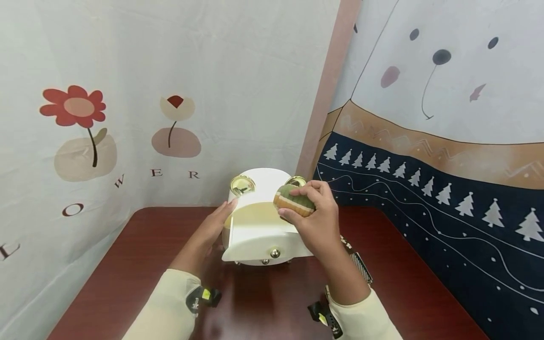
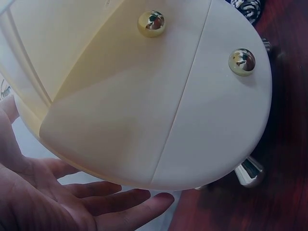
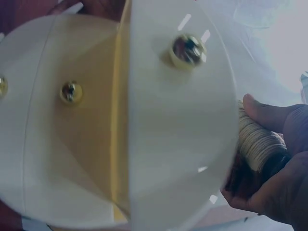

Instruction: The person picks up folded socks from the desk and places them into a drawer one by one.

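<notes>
A white rounded box [image 1: 260,224] with gold knobs and a curved flap tilted out at its front stands in front of me. Along its left side rests my left hand [image 1: 214,222]; in the left wrist view its fingers [image 2: 130,211] stretch loosely beneath the box's rounded edge, holding nothing. My right hand [image 1: 318,212] pinches a green and tan ribbed roll [image 1: 294,200] between thumb and fingers, above the box's right side. From the right wrist, that roll [image 3: 260,142] looks beige and finely ridged, with a dark end, partly behind the flap [image 3: 183,120].
Two gold round pieces [image 1: 242,185] stand at the back of the box. Black-and-white patterned items [image 1: 360,267] lie on the dark red table [image 1: 161,245] beside my right forearm. Printed cloths [image 1: 238,94] hang close behind and to the right.
</notes>
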The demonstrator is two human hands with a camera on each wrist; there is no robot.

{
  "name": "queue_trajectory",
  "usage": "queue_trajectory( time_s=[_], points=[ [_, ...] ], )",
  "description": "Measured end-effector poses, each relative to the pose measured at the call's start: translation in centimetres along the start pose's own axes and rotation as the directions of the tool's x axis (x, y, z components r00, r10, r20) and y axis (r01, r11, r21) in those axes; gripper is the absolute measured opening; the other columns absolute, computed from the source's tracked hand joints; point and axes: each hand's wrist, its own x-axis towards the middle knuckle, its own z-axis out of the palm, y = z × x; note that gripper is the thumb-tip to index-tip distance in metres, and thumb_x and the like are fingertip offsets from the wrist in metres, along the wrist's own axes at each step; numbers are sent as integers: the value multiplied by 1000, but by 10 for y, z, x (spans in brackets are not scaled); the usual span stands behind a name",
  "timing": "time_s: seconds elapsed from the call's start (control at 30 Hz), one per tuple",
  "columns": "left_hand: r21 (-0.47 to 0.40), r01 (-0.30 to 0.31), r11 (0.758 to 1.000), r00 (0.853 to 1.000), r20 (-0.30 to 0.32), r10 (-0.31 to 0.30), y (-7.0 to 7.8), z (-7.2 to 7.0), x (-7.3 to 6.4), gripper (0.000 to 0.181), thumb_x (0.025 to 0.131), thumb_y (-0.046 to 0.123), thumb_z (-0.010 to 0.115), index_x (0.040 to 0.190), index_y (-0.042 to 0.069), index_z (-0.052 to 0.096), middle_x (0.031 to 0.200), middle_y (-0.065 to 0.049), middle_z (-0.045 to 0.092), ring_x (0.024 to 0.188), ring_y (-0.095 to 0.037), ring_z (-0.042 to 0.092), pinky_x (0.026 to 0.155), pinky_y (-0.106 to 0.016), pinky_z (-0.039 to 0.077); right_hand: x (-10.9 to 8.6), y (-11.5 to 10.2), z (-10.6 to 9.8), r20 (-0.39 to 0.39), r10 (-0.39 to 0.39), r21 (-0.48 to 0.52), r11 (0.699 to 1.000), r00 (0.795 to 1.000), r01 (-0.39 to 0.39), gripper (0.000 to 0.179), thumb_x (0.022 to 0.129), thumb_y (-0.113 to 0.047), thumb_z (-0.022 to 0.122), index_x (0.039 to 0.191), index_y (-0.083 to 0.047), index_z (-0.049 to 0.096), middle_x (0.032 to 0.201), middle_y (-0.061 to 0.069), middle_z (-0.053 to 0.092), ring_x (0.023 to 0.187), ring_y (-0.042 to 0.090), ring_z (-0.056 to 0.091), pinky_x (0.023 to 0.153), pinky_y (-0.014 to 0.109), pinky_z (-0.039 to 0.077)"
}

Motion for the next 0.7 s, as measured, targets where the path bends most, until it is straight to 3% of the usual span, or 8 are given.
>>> queue_trajectory(
  time_s=[0.2,0.43,0.53,0.7],
  points=[
    [-24,2,1000,1000,-4,-2,-1,0,0,104,101,84,46,178,25,8,185,-17,8,154,-45,33,110,-73,46,1,-1,20,41,-19,26,1000,999,18,36,79,-9,100,110,-7,83,125,14,61,126,32,60,99,46,61],
    [-39,-2,999,1000,4,2,-1,1,0,104,102,83,46,178,24,7,184,-17,12,158,-46,32,116,-80,40,1,-6,34,107,-9,59,998,994,3,27,87,-6,91,113,-5,83,123,14,61,121,30,61,95,42,65],
    [-26,3,1000,1000,-4,-3,0,1,0,105,102,83,46,178,23,8,183,-18,16,156,-46,37,115,-79,41,0,-10,37,144,-5,47,999,990,-2,27,89,-4,84,116,-4,83,122,14,61,119,29,62,93,40,65],
    [-15,-15,1000,1000,-2,15,-1,0,1,100,103,82,44,178,23,12,166,-21,45,131,-36,59,101,-57,55,-1,-17,41,181,-4,-13,1000,983,6,31,89,-4,79,119,-7,84,121,12,62,112,27,65,87,33,62]
  ],
)
